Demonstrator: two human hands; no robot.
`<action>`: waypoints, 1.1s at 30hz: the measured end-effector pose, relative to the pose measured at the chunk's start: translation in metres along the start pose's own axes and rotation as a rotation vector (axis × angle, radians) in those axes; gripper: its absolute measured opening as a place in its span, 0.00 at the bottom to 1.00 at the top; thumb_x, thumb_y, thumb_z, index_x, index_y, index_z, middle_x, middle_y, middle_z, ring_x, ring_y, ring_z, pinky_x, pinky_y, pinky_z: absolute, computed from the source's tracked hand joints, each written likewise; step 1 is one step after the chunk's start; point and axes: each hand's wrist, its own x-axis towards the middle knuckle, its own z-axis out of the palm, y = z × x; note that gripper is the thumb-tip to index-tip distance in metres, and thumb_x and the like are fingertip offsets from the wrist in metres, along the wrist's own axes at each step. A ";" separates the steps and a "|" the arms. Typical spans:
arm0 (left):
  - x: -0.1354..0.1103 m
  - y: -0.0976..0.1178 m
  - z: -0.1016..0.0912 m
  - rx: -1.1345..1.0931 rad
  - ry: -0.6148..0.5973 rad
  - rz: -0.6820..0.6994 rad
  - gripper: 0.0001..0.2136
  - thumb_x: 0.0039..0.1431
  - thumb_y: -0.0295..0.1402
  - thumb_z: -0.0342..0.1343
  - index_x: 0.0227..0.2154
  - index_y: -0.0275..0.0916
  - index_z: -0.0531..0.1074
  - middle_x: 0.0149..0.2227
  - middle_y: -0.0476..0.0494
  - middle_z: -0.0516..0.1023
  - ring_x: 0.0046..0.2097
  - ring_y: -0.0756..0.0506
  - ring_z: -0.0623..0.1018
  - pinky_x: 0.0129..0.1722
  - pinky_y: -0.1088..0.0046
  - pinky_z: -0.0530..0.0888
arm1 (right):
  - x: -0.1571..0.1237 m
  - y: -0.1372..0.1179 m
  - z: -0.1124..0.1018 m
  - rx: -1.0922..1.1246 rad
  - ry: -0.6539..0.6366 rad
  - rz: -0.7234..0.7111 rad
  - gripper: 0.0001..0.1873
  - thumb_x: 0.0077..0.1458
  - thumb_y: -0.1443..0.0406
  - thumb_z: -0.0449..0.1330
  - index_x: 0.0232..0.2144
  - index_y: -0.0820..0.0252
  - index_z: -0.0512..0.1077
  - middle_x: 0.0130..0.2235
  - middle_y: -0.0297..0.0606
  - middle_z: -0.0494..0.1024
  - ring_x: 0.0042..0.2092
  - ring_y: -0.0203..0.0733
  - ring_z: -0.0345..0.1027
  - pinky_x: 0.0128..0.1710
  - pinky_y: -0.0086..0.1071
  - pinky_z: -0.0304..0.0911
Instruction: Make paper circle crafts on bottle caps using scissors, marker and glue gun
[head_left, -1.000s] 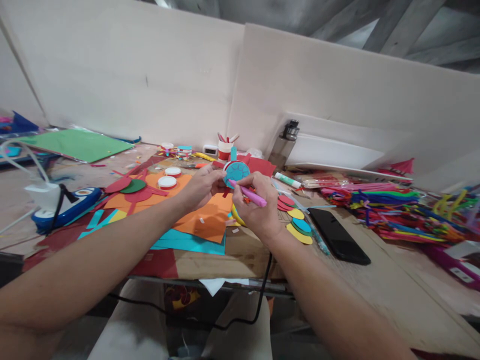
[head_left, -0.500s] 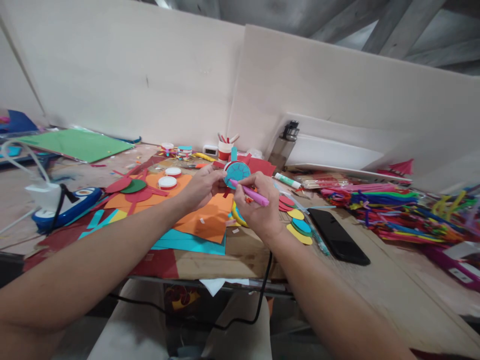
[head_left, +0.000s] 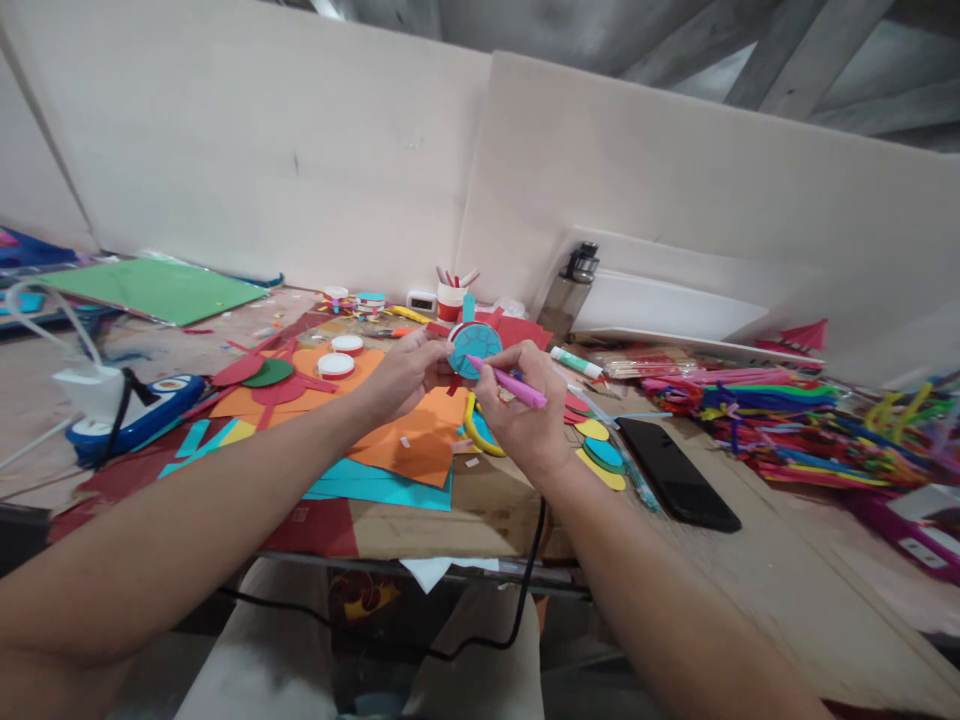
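My left hand [head_left: 403, 375] pinches a round blue paper disc [head_left: 472, 349] with red strips behind it, held up above the table. A pink marker [head_left: 510, 384] is gripped in my right hand [head_left: 521, 415], its tip touching the face of the disc. Both hands hover over orange paper sheets [head_left: 409, 440] and a teal sheet [head_left: 375, 485]. A yellow ring [head_left: 474, 432] lies just under my right hand.
Cut paper circles [head_left: 600, 455] and a black phone [head_left: 675, 470] lie right of my hand. A heap of coloured pipe cleaners [head_left: 795, 425] fills the right side. White-lidded jars [head_left: 335, 364], a green sheet [head_left: 157, 288], a blue device [head_left: 135, 420] and a pen cup [head_left: 451, 296] stand left and behind.
My right hand and the marker have shifted slightly right and up across the disc. The left hand keeps the disc almost still.
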 end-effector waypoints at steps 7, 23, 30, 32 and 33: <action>0.000 -0.001 0.000 0.001 -0.020 0.007 0.08 0.50 0.31 0.61 0.31 0.36 0.68 0.26 0.49 0.76 0.27 0.49 0.76 0.29 0.73 0.72 | 0.001 0.000 0.000 0.005 0.020 -0.017 0.06 0.55 0.68 0.58 0.28 0.55 0.63 0.27 0.31 0.70 0.30 0.38 0.65 0.35 0.36 0.60; -0.002 -0.004 -0.001 0.004 -0.022 -0.020 0.07 0.51 0.31 0.61 0.29 0.35 0.69 0.27 0.48 0.76 0.28 0.49 0.76 0.30 0.73 0.73 | 0.001 -0.003 -0.001 0.000 0.027 0.007 0.05 0.55 0.67 0.58 0.28 0.55 0.64 0.27 0.32 0.71 0.31 0.39 0.66 0.36 0.37 0.61; 0.006 0.000 -0.007 -0.091 0.033 -0.015 0.04 0.53 0.29 0.57 0.30 0.34 0.71 0.27 0.46 0.78 0.30 0.48 0.77 0.40 0.63 0.78 | 0.007 0.002 -0.007 0.231 0.236 0.188 0.06 0.62 0.63 0.55 0.37 0.55 0.73 0.38 0.37 0.76 0.38 0.40 0.70 0.42 0.37 0.64; 0.007 0.002 -0.008 -0.136 0.072 -0.019 0.02 0.53 0.28 0.57 0.28 0.34 0.71 0.27 0.46 0.78 0.30 0.48 0.78 0.42 0.61 0.78 | 0.009 0.011 -0.005 0.331 0.228 0.347 0.10 0.62 0.60 0.55 0.40 0.56 0.74 0.41 0.38 0.77 0.40 0.40 0.69 0.43 0.37 0.64; 0.008 0.002 -0.009 -0.156 0.089 -0.024 0.02 0.53 0.27 0.56 0.28 0.34 0.71 0.28 0.46 0.78 0.31 0.48 0.78 0.43 0.60 0.78 | 0.009 0.017 -0.003 0.378 0.181 0.451 0.11 0.62 0.58 0.55 0.40 0.56 0.75 0.40 0.38 0.77 0.40 0.40 0.69 0.43 0.36 0.64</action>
